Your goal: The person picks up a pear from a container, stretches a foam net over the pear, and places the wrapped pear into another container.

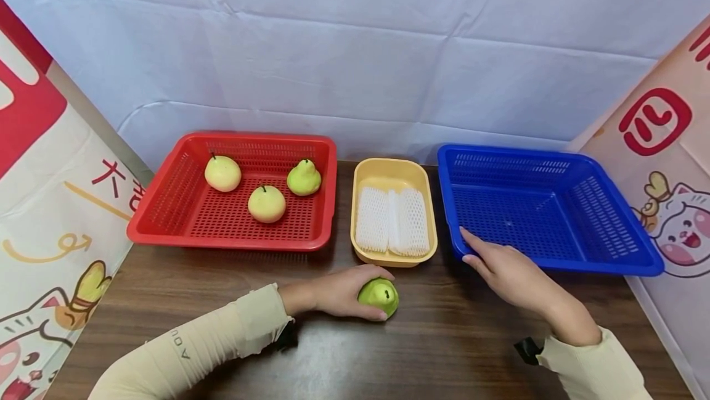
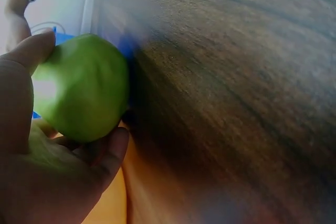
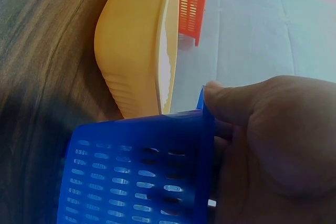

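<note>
On the wooden table, in front of the yellow tub, my left hand (image 1: 339, 292) curls its fingers and thumb round a green pear (image 1: 384, 295) with its stem up. The left wrist view has the pear (image 2: 86, 87) between thumb and fingers, close to the tabletop. My right hand (image 1: 513, 273) grips the near left corner of a blue basket (image 1: 588, 265). Seen from the right wrist, the thumb lies over the basket's rim (image 3: 206, 145), with the other fingers partly hidden behind it. The basket holds nothing.
A red basket (image 1: 233, 243) at the left holds two round pale-yellow pears (image 1: 223, 173) and a green pear (image 1: 304, 178). Between the baskets, the yellow tub (image 1: 394, 259) contains white foam-net sleeves (image 1: 373, 218). A pale cloth backdrop (image 1: 355, 67) hangs behind; printed panels flank the table.
</note>
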A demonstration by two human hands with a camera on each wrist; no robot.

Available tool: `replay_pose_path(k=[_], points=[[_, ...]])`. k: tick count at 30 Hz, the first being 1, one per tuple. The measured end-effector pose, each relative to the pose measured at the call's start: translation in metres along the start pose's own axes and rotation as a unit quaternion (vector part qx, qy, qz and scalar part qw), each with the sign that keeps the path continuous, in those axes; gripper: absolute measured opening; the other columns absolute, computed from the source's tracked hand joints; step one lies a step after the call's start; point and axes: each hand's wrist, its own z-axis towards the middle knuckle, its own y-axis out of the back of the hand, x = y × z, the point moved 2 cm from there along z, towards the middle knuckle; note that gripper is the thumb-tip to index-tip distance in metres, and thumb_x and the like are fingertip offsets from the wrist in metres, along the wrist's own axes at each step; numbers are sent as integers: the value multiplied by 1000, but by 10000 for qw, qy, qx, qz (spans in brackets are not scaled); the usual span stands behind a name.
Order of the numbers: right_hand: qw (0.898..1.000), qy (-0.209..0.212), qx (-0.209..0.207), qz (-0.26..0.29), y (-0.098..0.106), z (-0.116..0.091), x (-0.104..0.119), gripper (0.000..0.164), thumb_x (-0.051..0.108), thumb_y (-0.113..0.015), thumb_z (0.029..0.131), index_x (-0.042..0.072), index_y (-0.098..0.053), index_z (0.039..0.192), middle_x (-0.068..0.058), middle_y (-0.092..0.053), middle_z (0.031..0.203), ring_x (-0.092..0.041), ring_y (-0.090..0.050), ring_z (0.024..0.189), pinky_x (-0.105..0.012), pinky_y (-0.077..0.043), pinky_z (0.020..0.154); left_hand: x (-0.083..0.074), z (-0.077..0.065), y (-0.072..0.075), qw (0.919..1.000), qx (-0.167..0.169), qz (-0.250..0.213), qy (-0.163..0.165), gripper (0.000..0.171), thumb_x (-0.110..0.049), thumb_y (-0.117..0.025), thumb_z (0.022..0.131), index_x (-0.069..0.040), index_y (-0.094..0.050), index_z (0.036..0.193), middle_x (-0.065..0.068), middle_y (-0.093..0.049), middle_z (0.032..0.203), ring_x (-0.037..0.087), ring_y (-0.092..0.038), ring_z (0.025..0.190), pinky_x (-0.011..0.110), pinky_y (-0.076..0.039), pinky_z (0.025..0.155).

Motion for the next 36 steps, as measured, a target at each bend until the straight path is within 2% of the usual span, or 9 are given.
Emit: replay_pose_path(k=[14, 23, 36], points=[[10000, 6, 1, 28, 1, 0, 1, 55, 22, -53, 108, -5, -37, 153, -29, -55, 141, -43, -60, 122, -60, -48, 98, 1, 6, -4, 9997, -34, 98, 203, 66, -41, -78, 90, -11, -54, 143, 3, -58, 136, 8, -52, 122, 26, -43, 102], [10000, -25, -31, -28, 1, 0, 1, 55, 21, -54, 107, -5, -38, 153, -30, -55, 140, -44, -60, 122, -61, -48, 98, 1, 7, -3, 9990, -47, 352, 278, 68, -42, -77, 91, -10, -53, 146, 7, -57, 138, 15, -50, 126, 27, -43, 102], [10000, -59, 17, 7, 0, 1, 1, 55, 23, -53, 107, -5, -38, 153, -29, -55, 140, -43, -60, 121, -60, -48, 97, 2, 6, -3, 9993, -106, 339, 140, 76, -43, -83, 84, -10, -53, 145, 8, -57, 138, 15, -51, 129, 29, -40, 109]])
